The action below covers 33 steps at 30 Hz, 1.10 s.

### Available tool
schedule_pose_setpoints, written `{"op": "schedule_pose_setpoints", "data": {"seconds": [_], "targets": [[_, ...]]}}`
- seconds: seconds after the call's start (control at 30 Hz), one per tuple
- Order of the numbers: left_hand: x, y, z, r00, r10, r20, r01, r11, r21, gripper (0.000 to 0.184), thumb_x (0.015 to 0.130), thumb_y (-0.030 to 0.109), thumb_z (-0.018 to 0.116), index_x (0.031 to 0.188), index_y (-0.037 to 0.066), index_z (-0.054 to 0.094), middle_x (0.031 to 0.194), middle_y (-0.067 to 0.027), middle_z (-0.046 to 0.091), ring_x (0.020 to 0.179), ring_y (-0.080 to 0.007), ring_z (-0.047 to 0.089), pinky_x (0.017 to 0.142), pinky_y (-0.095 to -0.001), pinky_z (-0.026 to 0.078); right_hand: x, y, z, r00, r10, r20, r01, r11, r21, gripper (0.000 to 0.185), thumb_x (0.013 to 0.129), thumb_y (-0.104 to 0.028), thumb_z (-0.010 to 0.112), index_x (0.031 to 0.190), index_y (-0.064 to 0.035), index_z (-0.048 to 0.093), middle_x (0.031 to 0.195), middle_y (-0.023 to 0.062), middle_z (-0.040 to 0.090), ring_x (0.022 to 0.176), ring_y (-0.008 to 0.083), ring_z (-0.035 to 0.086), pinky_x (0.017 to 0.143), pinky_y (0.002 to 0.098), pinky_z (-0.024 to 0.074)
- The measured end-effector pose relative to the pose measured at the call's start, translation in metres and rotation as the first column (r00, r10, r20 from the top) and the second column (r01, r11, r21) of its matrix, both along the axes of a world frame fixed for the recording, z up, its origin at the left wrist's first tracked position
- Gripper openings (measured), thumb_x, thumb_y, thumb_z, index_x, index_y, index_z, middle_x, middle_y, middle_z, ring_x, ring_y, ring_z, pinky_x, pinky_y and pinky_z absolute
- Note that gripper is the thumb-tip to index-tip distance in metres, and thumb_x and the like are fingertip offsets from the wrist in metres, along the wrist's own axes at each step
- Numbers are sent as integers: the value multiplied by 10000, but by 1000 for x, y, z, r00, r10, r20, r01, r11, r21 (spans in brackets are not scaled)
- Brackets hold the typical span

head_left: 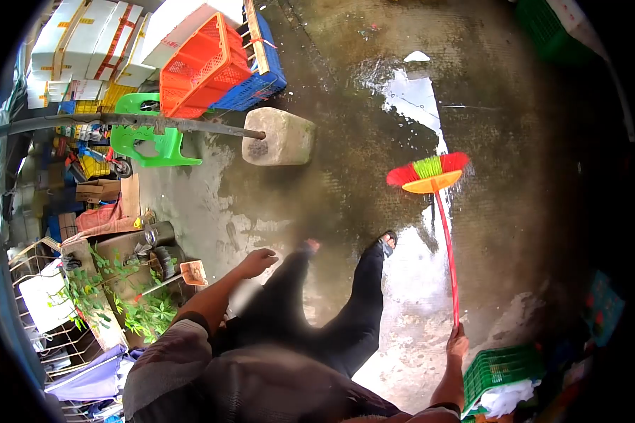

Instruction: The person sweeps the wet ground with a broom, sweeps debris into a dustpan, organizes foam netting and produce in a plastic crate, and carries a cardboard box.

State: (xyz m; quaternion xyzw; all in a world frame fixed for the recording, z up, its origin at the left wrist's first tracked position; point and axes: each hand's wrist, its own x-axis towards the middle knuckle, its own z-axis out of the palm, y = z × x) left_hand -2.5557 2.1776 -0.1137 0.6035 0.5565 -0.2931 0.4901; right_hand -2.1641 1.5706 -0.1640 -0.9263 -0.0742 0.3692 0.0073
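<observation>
Right hand [458, 342]: your fingers clamp the broom [430, 182] by its handle end.
Left hand [259, 263]: cannot tell your finger spread.
Wet floor [353, 106]: best stroked low, level.

the right hand [458, 343] hides the near end of the broom handle [447, 247]; the left foot [311, 245] is blurred.

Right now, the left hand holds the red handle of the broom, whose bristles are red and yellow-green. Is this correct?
Only the side is wrong: the head view shows the right hand holding the red handle of the broom, whose bristles are indeed red and yellow-green.
</observation>
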Motion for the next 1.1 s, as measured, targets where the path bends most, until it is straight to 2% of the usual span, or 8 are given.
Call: {"op": "schedule_pose_setpoints", "data": {"seconds": [0.27,0.53,0.67,0.77,0.87,0.93,1.0,1.1], "targets": [[84,13,66,986,100,136,-118,984,135,488,886,292,626,1195,-81,572,1044,-162,664,934,-207,618,844,-326,483,200,290,-73,952,301,61,-307,935,180,367,972,-420,410,1157,-154,583,951,215,665,906,424,631,787,545,492],[84,41,84,968,177,177,-216,948,232,468,875,297,647,1181,-52,592,1088,-176,664,1012,-225,626,882,-324,480,180,420,-28,977,172,126,-213,805,554,389,966,-356,468,1163,-62,628,808,264,646,787,412,659,657,491,516],[164,38,103,877,241,415,-312,943,112,428,906,222,623,1224,-57,555,1099,-142,649,997,-190,607,885,-312,476,184,399,-8,917,-272,-291,395,719,572,327,974,-297,489,1168,-68,620,551,57,509,394,176,495,365,360,425],[265,39,123,817,302,491,-295,951,-94,388,919,199,614,1225,-32,559,1097,-118,652,1027,-167,601,894,-298,472,211,409,41,766,-488,-418,643,573,508,283,980,-286,483,1158,-74,540,548,11,424,348,150,406,339,338,422],[360,39,129,749,143,647,38,966,-257,496,882,278,647,1276,-2,538,1203,-167,621,1100,-265,604,947,-343,467,255,421,55,751,-522,-404,660,566,495,196,954,-201,526,1088,-58,519,575,40,435,364,158,418,369,365,477],[419,59,186,514,-400,759,434,884,173,719,825,385,681,1386,19,420,1430,-194,422,1328,-329,402,1093,-384,327,288,441,58,660,-608,-442,750,495,439,128,936,-132,532,1033,-55,500,577,44,439,387,166,436,396,386,505],[456,71,202,299,-522,798,569,769,290,857,797,412,702,1454,33,303,1525,-186,257,1401,-309,282,1133,-379,260,322,476,75,536,-705,-465,839,387,381,112,923,-86,524,1014,-40,477,593,54,450,426,179,463,462,462,550],[499,94,229,285,-454,844,561,793,238,924,783,433,711,1477,37,246,1549,-181,197,1414,-305,257,1138,-382,253,364,519,82,356,-784,-509,916,184,358,149,911,-47,508,1053,-37,466,650,72,477,472,195,486,502,465,562]]}}
